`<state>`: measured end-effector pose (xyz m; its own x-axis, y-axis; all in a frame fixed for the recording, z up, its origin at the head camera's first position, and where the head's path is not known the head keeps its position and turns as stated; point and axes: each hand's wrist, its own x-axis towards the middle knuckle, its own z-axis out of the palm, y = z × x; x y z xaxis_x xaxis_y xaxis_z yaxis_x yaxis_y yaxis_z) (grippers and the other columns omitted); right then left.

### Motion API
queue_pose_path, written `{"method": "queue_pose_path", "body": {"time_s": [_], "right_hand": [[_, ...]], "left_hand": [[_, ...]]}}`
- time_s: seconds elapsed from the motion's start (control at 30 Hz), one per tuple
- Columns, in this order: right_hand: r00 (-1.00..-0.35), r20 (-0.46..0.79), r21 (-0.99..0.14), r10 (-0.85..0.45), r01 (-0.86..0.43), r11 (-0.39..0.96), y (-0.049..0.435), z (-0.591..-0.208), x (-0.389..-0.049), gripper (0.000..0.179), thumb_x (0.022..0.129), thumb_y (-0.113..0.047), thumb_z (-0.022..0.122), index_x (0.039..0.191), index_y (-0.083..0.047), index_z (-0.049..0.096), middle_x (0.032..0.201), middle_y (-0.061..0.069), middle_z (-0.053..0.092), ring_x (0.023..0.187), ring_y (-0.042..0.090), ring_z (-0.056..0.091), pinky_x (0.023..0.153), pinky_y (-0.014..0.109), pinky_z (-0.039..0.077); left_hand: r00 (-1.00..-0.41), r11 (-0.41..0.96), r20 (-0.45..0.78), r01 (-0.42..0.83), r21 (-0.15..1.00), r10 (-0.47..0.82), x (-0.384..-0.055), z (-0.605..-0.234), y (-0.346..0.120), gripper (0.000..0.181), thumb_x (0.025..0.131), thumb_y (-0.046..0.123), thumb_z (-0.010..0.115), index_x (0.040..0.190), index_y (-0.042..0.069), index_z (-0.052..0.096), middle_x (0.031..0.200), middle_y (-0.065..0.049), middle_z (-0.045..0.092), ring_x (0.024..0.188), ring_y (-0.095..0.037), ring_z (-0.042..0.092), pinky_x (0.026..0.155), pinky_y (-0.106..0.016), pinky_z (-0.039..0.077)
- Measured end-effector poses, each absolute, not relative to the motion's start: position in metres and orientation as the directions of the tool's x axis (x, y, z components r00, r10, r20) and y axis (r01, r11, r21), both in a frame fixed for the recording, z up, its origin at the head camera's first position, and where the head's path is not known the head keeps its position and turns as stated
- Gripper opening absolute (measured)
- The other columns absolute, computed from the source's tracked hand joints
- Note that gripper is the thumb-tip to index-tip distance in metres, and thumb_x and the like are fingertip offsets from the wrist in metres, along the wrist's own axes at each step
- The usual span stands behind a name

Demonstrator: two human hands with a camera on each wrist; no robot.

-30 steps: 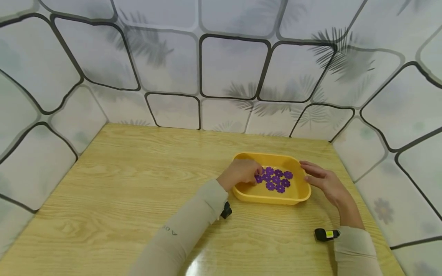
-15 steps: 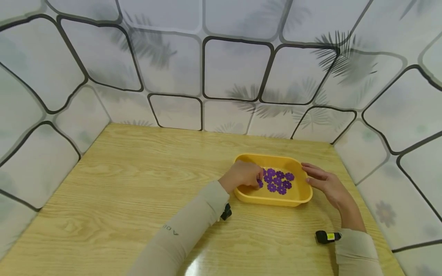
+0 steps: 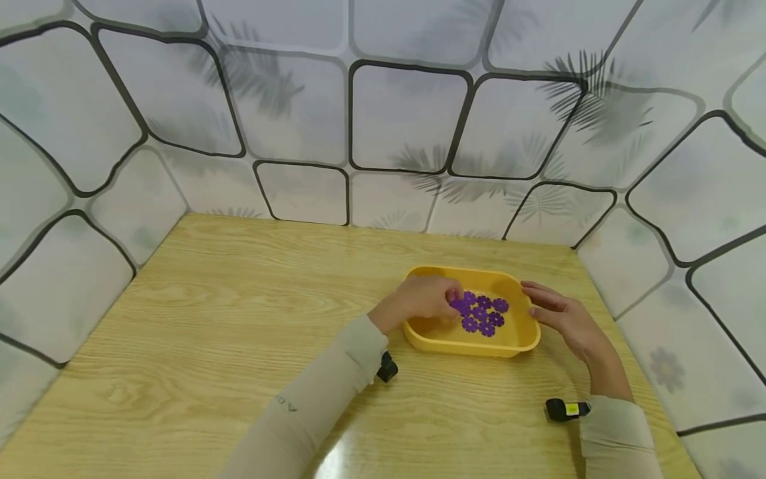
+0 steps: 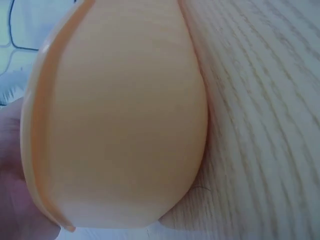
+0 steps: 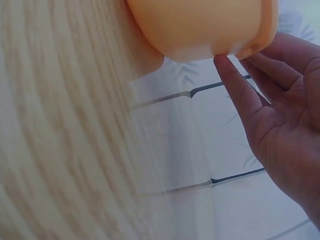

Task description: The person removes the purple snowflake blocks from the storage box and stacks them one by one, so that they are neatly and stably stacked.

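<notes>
A yellow plastic tray (image 3: 461, 347) holds several purple flower-shaped discs (image 3: 479, 313), lying flat in its middle. My left hand (image 3: 421, 297) reaches over the tray's left end, its thumb and index finger curled together around a purple flower disc (image 3: 452, 297), mostly hidden by the fingers. In the left wrist view the tray's outer wall (image 4: 125, 120) fills the middle, with part of the left hand (image 4: 17, 185) behind the rim. My right hand (image 3: 568, 322) touches the tray's right end with extended fingers; in the right wrist view its thumb (image 5: 235, 85) rests against the outer wall.
The tray stands on a light wood-grain table (image 3: 251, 306), toward its right side. Patterned panels (image 3: 407, 120) with black outlines and leaf prints enclose the back and both sides. A small black device (image 3: 562, 410) sits by the right wrist.
My left fingers have shifted slightly right and up toward the cluster of flower discs, and the gap between index finger and thumb shows purple. The right hand stays at the tray's end.
</notes>
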<state>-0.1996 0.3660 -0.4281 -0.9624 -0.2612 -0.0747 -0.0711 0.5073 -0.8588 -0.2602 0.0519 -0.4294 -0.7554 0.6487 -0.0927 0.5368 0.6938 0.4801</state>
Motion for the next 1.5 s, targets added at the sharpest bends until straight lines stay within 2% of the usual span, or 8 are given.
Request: {"method": "queue_pose_path", "body": {"time_s": [0.23,0.4,0.7,0.93,1.3,1.5], "right_hand": [[-0.964,-0.079,-0.859,-0.254,-0.064,0.509,0.366,-0.429,-0.198,0.06,0.103,-0.03,0.06,0.153,-0.005,0.042,0.166,0.013,0.026,0.149,0.039,0.027,0.093,0.007,0.043],[-0.966,-0.076,-0.851,-0.246,-0.065,0.521,0.369,-0.428,-0.196,0.059,0.103,-0.03,0.059,0.153,-0.004,0.042,0.165,0.014,0.027,0.149,0.04,0.025,0.092,0.006,0.043],[-0.967,-0.07,-0.844,-0.245,-0.073,0.531,0.371,-0.427,-0.194,0.06,0.103,-0.031,0.059,0.153,-0.002,0.041,0.165,0.016,0.027,0.149,0.042,0.024,0.092,0.005,0.042],[-0.969,-0.073,-0.827,-0.236,-0.074,0.557,0.37,-0.427,-0.195,0.059,0.103,-0.032,0.059,0.152,-0.004,0.043,0.165,0.013,0.029,0.149,0.042,0.023,0.091,0.004,0.041],[-0.968,-0.09,-0.815,-0.236,-0.064,0.576,0.367,-0.426,-0.199,0.059,0.103,-0.035,0.059,0.152,-0.006,0.044,0.165,0.01,0.03,0.151,0.039,0.024,0.092,0.005,0.04],[-0.967,-0.089,-0.812,-0.24,-0.07,0.58,0.365,-0.424,-0.201,0.059,0.103,-0.034,0.059,0.152,-0.005,0.044,0.164,0.011,0.03,0.151,0.039,0.024,0.092,0.005,0.04]], "left_hand": [[-0.794,0.668,0.08,0.556,0.494,0.602,-0.253,-0.41,0.029,0.036,0.094,0.049,0.067,0.127,0.033,0.063,0.117,0.013,0.061,0.104,-0.01,0.062,0.085,-0.038,0.047],[-0.811,0.673,0.141,0.556,0.488,0.568,-0.246,-0.398,0.003,0.036,0.095,0.05,0.066,0.127,0.033,0.064,0.118,0.014,0.059,0.097,-0.009,0.061,0.077,-0.034,0.049],[-0.864,0.699,0.136,0.476,0.534,0.484,-0.229,-0.399,-0.044,0.043,0.093,0.045,0.07,0.132,0.028,0.063,0.116,0.013,0.063,0.083,-0.008,0.058,0.071,-0.032,0.047],[-0.886,0.753,0.121,0.447,0.483,0.448,-0.217,-0.406,-0.075,0.034,0.092,0.047,0.071,0.122,0.031,0.067,0.112,0.013,0.065,0.084,-0.006,0.057,0.069,-0.03,0.046],[-0.924,0.794,-0.001,0.327,0.513,0.381,-0.205,-0.424,-0.119,0.028,0.092,0.042,0.072,0.116,0.028,0.069,0.11,0.011,0.066,0.079,-0.01,0.056,0.066,-0.031,0.043],[-0.933,0.835,-0.042,0.299,0.463,0.357,-0.205,-0.439,-0.141,0.03,0.092,0.043,0.072,0.117,0.027,0.07,0.11,0.01,0.067,0.076,-0.009,0.055,0.064,-0.031,0.043]]}}
